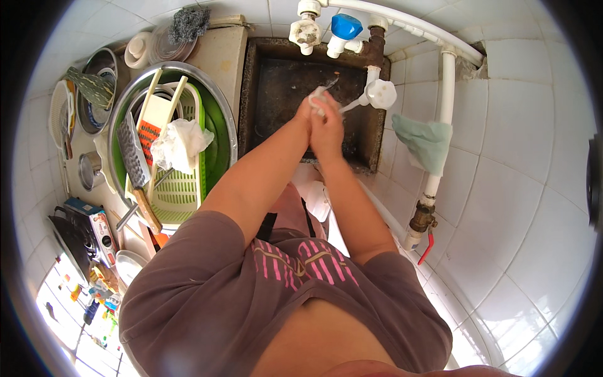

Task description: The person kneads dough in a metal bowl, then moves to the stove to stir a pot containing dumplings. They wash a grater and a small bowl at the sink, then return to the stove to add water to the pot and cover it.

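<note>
Both hands meet over a dark stone sink (292, 70), under a white plastic tap (380, 93). Water runs from its spout onto the fingers. A small wet white wad (316, 100), perhaps cloth, is squeezed between my left hand (305, 112) and my right hand (329, 129). Motion blurs the fingertips, and part of the wad is hidden behind them. My right hand is closer to the tap, with its fingers over the wad.
Left of the sink, a large metal basin (231, 136) holds a cleaver (131, 148), a grater (150, 134), a green-and-white strainer (176, 191) and a crumpled white plastic bag (181, 143). A green cloth (424, 141) hangs on the right pipe. A blue-handled valve (346, 27) juts above the sink.
</note>
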Motion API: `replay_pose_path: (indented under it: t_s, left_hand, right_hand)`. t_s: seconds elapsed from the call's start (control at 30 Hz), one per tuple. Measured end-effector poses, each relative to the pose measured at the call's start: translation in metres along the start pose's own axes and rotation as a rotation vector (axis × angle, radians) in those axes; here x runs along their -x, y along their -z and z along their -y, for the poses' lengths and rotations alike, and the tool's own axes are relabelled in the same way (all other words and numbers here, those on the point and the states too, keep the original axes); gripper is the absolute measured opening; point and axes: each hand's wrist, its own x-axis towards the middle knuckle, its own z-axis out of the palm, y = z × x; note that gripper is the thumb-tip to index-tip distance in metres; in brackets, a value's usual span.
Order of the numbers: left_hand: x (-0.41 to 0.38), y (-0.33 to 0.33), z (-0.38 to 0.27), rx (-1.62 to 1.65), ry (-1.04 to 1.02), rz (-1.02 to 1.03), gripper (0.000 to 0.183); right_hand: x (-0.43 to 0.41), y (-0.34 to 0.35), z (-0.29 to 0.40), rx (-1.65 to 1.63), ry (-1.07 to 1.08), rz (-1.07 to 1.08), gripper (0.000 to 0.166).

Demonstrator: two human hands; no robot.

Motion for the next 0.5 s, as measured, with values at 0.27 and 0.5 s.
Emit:
replay_pose_path:
  t_s: [0.27, 0.5]
  left_hand:
    - [0.017, -0.102, 0.04, -0.272, -0.115, -0.623, 0.033]
    - [-0.004, -0.071, 0.013, 0.129, -0.334, -0.622, 0.035]
  right_hand:
    - [-0.06, 0.028, -0.042, 0.181, -0.588, 0.062, 0.044]
    - [0.005, 0.014, 0.0, -0.014, -0.33, 0.157, 0.043]
